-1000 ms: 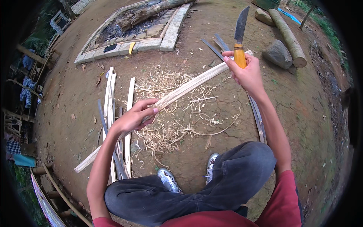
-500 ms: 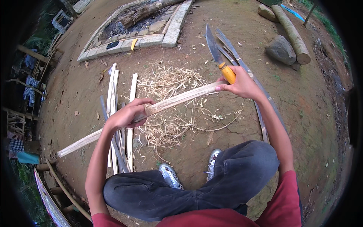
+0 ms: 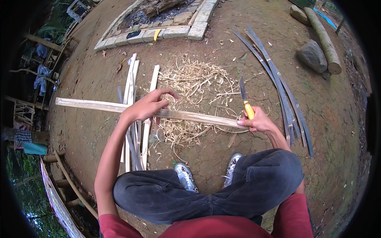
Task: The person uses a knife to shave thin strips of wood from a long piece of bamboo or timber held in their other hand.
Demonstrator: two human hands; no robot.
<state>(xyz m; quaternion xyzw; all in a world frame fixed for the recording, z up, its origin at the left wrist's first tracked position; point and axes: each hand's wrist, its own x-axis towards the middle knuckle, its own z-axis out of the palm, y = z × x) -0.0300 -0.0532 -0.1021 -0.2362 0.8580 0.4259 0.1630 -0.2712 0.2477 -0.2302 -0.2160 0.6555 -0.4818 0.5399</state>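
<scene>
Though the cracked dirt ground [image 3: 331,158] leaves open room at right, the pit [image 3: 174,31] is cut off by the top edge. Strip [image 3: 198,116] crosses above pale slats [image 3: 153,77] and shavings [image 3: 194,75], its left end clear of the slats; slats partly hidden. Left hand [image 3: 145,107] half open, loosely curled over strip's middle; undersides hidden, can't tell if gripping. Right hand [image 3: 259,120] closed on strip's right end and knife [image 3: 248,108], handle partly covered, blade pointing away from person.
</scene>
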